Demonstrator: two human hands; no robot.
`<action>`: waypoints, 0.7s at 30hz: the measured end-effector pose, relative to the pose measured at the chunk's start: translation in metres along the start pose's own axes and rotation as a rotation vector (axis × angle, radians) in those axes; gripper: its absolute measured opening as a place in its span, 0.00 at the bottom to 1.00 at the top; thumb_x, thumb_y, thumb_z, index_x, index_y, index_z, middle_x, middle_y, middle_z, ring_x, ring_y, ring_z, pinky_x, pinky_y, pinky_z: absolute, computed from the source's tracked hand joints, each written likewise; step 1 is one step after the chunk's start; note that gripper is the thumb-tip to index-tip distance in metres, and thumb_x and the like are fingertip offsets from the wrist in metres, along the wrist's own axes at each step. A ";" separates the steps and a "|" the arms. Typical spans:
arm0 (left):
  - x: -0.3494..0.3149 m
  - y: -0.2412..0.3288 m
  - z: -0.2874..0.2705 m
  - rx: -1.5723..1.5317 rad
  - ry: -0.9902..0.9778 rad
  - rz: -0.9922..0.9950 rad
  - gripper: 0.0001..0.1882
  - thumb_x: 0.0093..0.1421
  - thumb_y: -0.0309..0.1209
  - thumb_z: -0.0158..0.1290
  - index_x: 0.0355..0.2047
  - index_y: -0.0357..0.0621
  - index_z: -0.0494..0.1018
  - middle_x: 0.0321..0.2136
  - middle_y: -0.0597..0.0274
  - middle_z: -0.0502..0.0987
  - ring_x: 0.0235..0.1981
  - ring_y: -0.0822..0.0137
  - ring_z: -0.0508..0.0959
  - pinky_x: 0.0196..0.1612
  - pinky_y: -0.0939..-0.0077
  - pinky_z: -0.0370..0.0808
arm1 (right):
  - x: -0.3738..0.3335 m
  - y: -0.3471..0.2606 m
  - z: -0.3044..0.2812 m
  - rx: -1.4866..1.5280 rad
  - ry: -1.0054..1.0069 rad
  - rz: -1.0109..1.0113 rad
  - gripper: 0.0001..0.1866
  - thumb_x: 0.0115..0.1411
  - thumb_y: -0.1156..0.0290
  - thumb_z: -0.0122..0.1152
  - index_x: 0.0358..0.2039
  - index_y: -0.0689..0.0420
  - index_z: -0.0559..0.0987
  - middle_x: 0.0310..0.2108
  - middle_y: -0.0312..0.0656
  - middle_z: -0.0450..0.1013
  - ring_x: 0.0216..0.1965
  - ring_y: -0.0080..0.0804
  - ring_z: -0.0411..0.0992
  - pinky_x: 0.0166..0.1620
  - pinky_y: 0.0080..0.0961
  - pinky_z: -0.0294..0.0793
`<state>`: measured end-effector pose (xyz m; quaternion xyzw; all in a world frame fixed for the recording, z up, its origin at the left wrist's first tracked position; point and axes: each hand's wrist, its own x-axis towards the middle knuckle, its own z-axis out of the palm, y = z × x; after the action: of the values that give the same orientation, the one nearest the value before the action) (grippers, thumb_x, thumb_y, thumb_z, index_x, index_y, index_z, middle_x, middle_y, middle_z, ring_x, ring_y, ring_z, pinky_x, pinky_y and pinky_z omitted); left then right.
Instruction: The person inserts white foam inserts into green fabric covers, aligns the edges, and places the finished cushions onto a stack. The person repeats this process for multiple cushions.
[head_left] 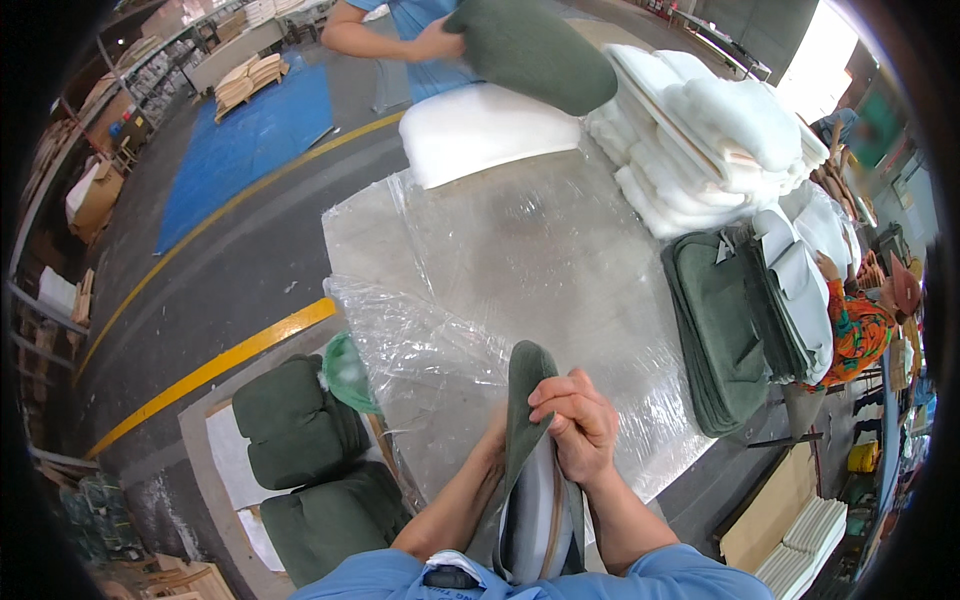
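In front of my body stands a dark green fabric cushion cover point(530, 385), held upright, with its pale inner side and a zipper along the edge showing. My right hand point(582, 425) is closed on the cover's upper edge, fingers curled over the fabric. Behind the cover's left side is my left hand point(494, 435); only its wrist and a bit of its back show, and the fingers are hidden. Beneath both hands lies a table point(520, 250) covered in clear plastic film.
Folded green covers point(715, 330) are stacked at the table's right, beside a tall pile of white padding point(700, 130). Across the table, a co-worker point(400, 45) handles a green cushion point(540, 55) above a white pad point(485, 130). Stuffed green cushions point(300, 420) lie at lower left.
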<state>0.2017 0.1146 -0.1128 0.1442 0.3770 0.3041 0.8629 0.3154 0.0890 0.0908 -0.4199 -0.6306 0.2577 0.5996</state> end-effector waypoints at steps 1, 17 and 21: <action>0.009 0.011 0.000 -0.001 0.005 0.031 0.23 0.76 0.49 0.44 0.38 0.43 0.78 0.30 0.64 0.79 0.30 0.70 0.78 0.36 0.71 0.77 | 0.002 0.002 0.001 0.009 -0.009 -0.003 0.12 0.69 0.63 0.64 0.32 0.57 0.85 0.39 0.40 0.83 0.34 0.33 0.73 0.39 0.30 0.70; 0.004 0.148 0.067 0.408 -0.201 0.560 0.35 0.78 0.54 0.31 0.30 0.39 0.76 0.25 0.63 0.78 0.28 0.70 0.75 0.38 0.73 0.72 | 0.005 0.022 -0.005 0.104 -0.043 0.007 0.15 0.71 0.61 0.62 0.31 0.58 0.85 0.38 0.43 0.83 0.34 0.34 0.76 0.39 0.32 0.67; -0.005 0.084 0.022 -0.073 -0.099 0.277 0.32 0.78 0.55 0.35 0.57 0.38 0.73 0.51 0.54 0.79 0.49 0.62 0.79 0.55 0.64 0.76 | 0.005 0.008 -0.011 0.095 -0.032 -0.032 0.16 0.72 0.61 0.61 0.32 0.59 0.84 0.37 0.44 0.82 0.33 0.35 0.77 0.41 0.35 0.68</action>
<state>0.1800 0.1758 -0.0548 0.1780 0.2991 0.4262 0.8350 0.3287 0.0956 0.0885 -0.3766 -0.6340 0.2843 0.6127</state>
